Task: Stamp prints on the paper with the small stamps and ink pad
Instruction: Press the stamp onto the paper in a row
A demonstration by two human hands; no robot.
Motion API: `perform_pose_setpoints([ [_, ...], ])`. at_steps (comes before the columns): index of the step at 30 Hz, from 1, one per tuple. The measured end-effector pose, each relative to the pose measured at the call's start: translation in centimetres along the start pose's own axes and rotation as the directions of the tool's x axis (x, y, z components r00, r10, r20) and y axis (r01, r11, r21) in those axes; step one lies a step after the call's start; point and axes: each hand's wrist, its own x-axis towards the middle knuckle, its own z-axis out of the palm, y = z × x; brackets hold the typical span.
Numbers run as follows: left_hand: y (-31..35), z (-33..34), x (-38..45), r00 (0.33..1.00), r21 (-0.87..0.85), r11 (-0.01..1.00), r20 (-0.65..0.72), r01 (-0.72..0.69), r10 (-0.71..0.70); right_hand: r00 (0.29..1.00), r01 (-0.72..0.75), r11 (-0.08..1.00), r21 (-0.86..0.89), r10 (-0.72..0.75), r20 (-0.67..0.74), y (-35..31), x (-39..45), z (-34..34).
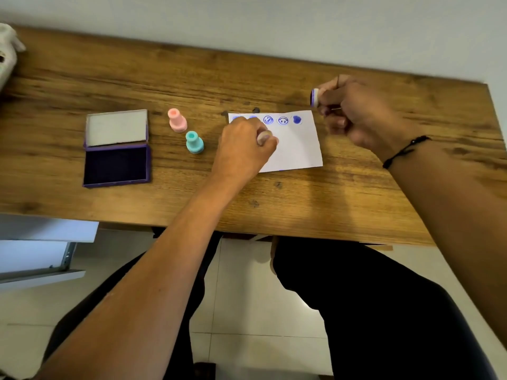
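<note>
Right now your left hand (pixel 244 144) rests fisted on the white paper (pixel 297 149), fingers curled over a stamp (pixel 264 137). Your right hand (pixel 354 113), raised beside the paper's far corner, pinches a purple-faced stamp (pixel 315 97) turned sideways. Pink (pixel 177 120) and teal (pixel 194 142) stamps stand upright between the open ink pad (pixel 116 163) and the paper.

2 stamps (pixel 186 131) stand between ink pad (pixel 117 148) and paper (pixel 296 144).
</note>
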Motion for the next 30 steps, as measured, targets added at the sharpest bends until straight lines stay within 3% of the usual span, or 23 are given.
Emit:
perform_pose_setpoints([
  [5, 0.3, 0.0, -0.2, 0.999, -0.094, 0.995, -0.030, 0.014, -0.017, 0.995, -0.015, 0.994, 0.106, 0.005, 0.097, 0.3, -0.6, 0.7],
  [10, 0.3, -0.5, -0.2, 0.999, -0.138, 0.990, -0.051, -0.004, -0.003, 0.966, 0.055, 0.991, 0.124, -0.084, 0.245, 0.4, -2.1, 3.0],
  [18, 0.3, -1.5, -0.5, 0.994, -0.302, 0.951, 0.096, 0.072, -0.045, 0.975, 0.104, 0.988, 0.117, -0.124, 0.186, 0.9, -3.1, 5.5],
  [23, -0.4, -2.1, -0.4, 0.983, -0.477, 0.862, 0.148, 0.171, -0.113, 0.975, 0.108, 0.981, 0.159, -0.136, 0.178, 0.8, -3.4, 6.1],
  [30, -0.8, -3.3, -0.6, 0.981, -0.703, 0.685, 0.118, 0.191, -0.152, 0.964, 0.165, 0.963, 0.214, -0.203, 0.173, 0.6, -4.1, 7.3],
])
